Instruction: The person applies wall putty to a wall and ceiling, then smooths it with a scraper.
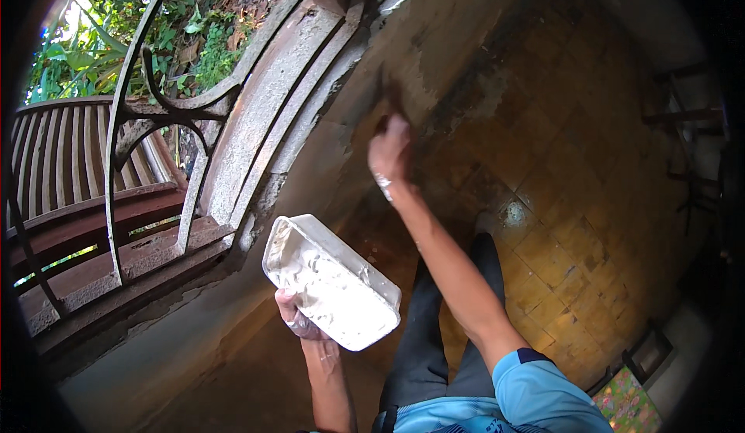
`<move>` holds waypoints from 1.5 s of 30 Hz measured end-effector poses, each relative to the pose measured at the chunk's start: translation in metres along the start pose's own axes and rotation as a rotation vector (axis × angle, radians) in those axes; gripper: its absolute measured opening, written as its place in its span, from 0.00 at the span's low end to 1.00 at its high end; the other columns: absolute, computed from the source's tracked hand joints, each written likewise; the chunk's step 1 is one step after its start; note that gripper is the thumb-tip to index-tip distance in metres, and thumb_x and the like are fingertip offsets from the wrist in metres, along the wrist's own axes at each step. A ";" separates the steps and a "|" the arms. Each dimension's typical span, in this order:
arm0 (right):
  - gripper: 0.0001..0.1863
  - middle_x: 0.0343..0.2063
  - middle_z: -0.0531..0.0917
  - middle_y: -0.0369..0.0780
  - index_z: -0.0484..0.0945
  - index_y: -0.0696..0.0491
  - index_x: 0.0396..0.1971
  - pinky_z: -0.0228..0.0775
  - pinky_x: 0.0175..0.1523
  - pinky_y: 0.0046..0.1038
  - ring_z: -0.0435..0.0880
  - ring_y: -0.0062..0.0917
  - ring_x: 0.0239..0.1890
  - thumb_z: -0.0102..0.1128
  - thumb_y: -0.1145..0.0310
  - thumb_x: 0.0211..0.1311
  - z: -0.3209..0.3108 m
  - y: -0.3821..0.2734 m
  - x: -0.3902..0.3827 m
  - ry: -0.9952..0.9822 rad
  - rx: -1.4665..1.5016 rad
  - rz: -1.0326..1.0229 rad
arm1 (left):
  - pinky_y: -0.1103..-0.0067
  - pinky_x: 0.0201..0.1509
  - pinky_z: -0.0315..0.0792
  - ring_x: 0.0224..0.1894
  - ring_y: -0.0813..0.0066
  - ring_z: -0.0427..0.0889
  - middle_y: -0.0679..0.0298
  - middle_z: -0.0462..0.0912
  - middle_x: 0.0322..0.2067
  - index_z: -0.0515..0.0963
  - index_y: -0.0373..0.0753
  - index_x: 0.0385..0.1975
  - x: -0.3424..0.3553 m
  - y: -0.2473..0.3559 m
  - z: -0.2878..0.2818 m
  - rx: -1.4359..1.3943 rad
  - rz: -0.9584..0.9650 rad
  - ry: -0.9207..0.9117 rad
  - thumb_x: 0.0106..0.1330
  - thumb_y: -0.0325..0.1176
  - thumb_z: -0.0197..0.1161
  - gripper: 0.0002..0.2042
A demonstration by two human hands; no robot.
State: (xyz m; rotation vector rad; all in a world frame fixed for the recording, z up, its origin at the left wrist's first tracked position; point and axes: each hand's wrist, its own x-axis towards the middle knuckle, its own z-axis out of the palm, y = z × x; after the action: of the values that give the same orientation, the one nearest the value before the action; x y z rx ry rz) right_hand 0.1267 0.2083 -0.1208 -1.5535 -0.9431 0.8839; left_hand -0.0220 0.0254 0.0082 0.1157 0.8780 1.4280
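A white rectangular plastic tub rests tilted in my left hand, whose thumb hooks over its near rim. White paste coats the inside of the tub. Farther out, my right hand is closed round a dark, slim hand tool, smeared by motion; its exact kind does not show. The tool is close to the worn, patchy wall below the window; whether it touches is unclear. White smears mark my right wrist and my left hand.
A window with curved metal bars and a rough sill runs along the left. Wooden slatted shutters and green plants show beyond. Worn yellowish floor tiles lie to the right, with dark furniture at the far right.
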 end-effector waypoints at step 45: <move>0.22 0.34 0.79 0.57 0.71 0.68 0.47 0.71 0.44 0.39 0.80 0.50 0.37 0.45 0.84 0.48 0.024 0.001 -0.020 0.216 -0.100 -0.208 | 0.65 0.50 0.77 0.48 0.56 0.79 0.50 0.74 0.50 0.60 0.30 0.59 0.007 0.038 -0.040 -0.031 0.009 0.060 0.55 0.37 0.53 0.30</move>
State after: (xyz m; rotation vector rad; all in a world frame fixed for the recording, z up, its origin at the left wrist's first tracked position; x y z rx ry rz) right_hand 0.0970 0.1994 -0.1246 -1.5669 -0.9828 0.5179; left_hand -0.0769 0.0222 -0.0013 0.0539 0.9053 1.4592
